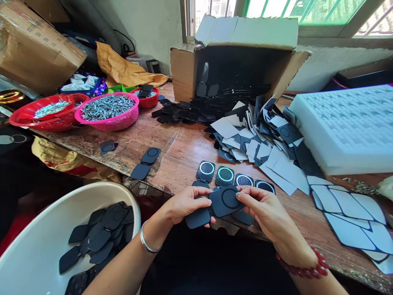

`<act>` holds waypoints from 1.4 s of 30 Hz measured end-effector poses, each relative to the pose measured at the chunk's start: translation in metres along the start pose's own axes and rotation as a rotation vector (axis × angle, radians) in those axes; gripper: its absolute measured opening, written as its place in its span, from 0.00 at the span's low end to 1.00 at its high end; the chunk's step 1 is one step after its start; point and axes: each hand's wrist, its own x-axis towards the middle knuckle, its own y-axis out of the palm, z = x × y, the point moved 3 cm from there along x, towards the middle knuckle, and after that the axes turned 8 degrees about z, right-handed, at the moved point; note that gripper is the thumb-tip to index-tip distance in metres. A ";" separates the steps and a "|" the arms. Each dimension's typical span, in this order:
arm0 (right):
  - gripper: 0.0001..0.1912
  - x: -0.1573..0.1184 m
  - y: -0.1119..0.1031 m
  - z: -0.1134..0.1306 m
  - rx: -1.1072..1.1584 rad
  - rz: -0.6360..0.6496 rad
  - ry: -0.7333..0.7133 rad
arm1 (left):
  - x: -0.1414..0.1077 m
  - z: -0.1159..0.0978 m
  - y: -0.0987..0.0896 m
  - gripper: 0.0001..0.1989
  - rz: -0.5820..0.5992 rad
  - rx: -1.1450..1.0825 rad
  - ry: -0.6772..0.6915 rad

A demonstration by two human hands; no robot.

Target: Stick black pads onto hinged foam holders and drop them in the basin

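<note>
Both hands are closed on one black folding pad (219,205) at the near edge of the table (181,151). The left hand (187,205) is wrapped around the pad's lower flap, and a silver bangle (146,241) is worn on that wrist. The right hand (260,207) is pinched on the pad's upper flap, where a ring shape is marked. A red bead bracelet (307,262) is worn on the right wrist.

Just behind the hands, four round mesh parts (235,177) are lined up in a row. To the near left, a white bowl (39,246) is filled with more black pads. Two joined black pads (145,163) and one single pad (107,146) are laid flat on the wood further left.

To the right, white paper sheets with black edges (346,205) are spread out. Behind them, a heap of black and white paper pieces (258,135) is piled up, with a white foam tray (346,123) beside it.

Further back, a cardboard box (239,61) is tipped on its side, and black pads are spilled from it. At the far left, a pink basket (107,112) and a red basket (49,112) are filled with small metal parts.
</note>
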 end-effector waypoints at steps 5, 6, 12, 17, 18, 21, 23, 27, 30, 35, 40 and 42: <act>0.23 -0.003 0.003 0.005 -0.038 -0.054 -0.057 | 0.001 0.002 -0.001 0.21 -0.052 0.012 -0.004; 0.23 -0.004 0.003 0.005 -0.051 -0.051 -0.083 | 0.001 0.002 -0.001 0.21 -0.057 0.012 -0.002; 0.20 -0.004 0.002 0.003 -0.123 -0.041 -0.181 | 0.000 0.002 -0.001 0.23 -0.081 0.028 0.010; 0.19 -0.007 0.003 0.006 -0.241 -0.084 -0.271 | -0.002 -0.001 0.002 0.25 -0.111 0.066 0.029; 0.19 -0.007 0.004 0.006 -0.261 -0.096 -0.290 | -0.003 -0.002 0.002 0.25 -0.124 0.075 0.032; 0.18 -0.010 0.006 0.007 -0.298 -0.137 -0.356 | -0.004 -0.003 0.004 0.24 -0.153 0.097 0.046; 0.17 -0.012 0.007 0.006 -0.324 -0.161 -0.395 | -0.004 -0.004 0.005 0.23 -0.164 0.112 0.056; 0.15 -0.013 0.006 0.003 -0.365 -0.179 -0.438 | -0.005 -0.005 0.007 0.22 -0.167 0.144 0.071; 0.15 -0.012 0.005 0.000 -0.398 -0.183 -0.459 | -0.005 -0.005 0.008 0.22 -0.162 0.144 0.082; 0.15 -0.010 0.004 -0.002 -0.413 -0.178 -0.457 | -0.007 -0.005 0.008 0.22 -0.169 0.173 0.077; 0.15 -0.010 0.007 0.000 -0.454 -0.170 -0.455 | -0.008 -0.005 0.008 0.23 -0.177 0.192 0.067; 0.16 -0.012 0.007 0.003 -0.577 -0.176 -0.493 | -0.009 -0.005 0.009 0.23 -0.173 0.210 0.076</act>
